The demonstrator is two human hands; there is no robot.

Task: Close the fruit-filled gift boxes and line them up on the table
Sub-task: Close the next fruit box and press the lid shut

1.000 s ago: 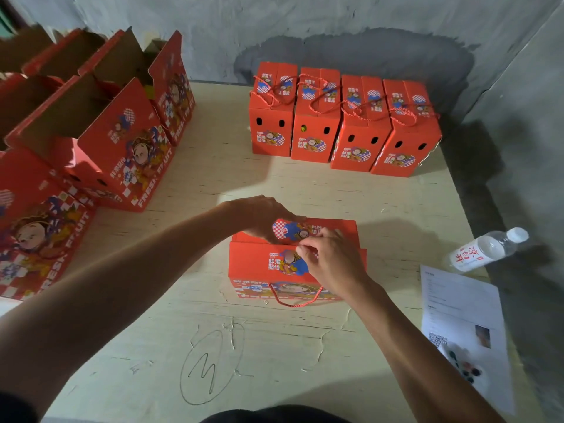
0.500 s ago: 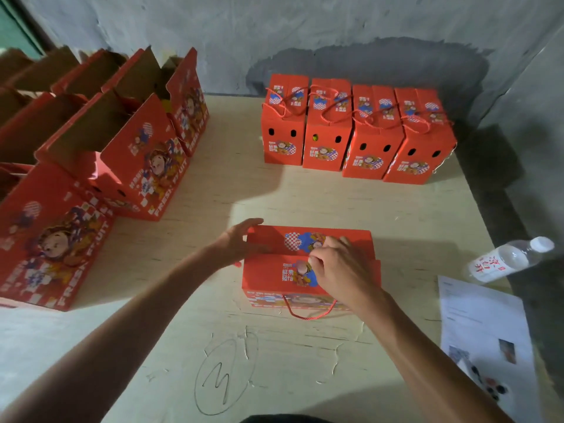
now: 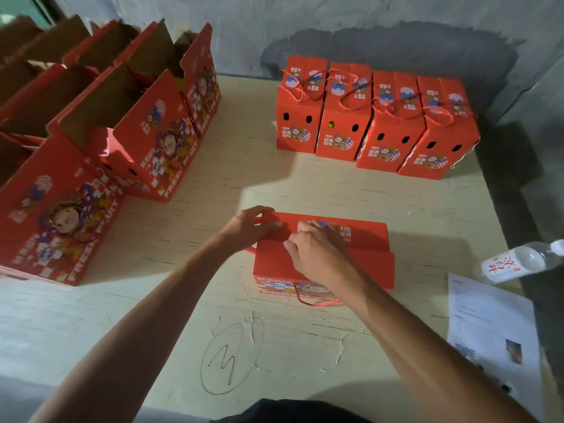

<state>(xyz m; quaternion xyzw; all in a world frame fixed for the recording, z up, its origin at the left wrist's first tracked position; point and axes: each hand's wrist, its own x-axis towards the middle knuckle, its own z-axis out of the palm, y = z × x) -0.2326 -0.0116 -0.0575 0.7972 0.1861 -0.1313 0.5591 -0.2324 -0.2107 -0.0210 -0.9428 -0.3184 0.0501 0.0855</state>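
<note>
Both hands lie flat: left (image 3: 253, 228) steadies the box (image 3: 363, 264) end, right (image 3: 317, 251) presses its flaps shut.

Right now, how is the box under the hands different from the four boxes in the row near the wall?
The box under the hands stands alone near the table's front, long side toward the camera; the four boxes in the row stand side by side, hole-punched ends toward it. Its cord handle hangs down the front; theirs lie on the closed tops. The left hand and right hand press its top flaps; the row is untouched. All are red with the same cartoon print.
</note>
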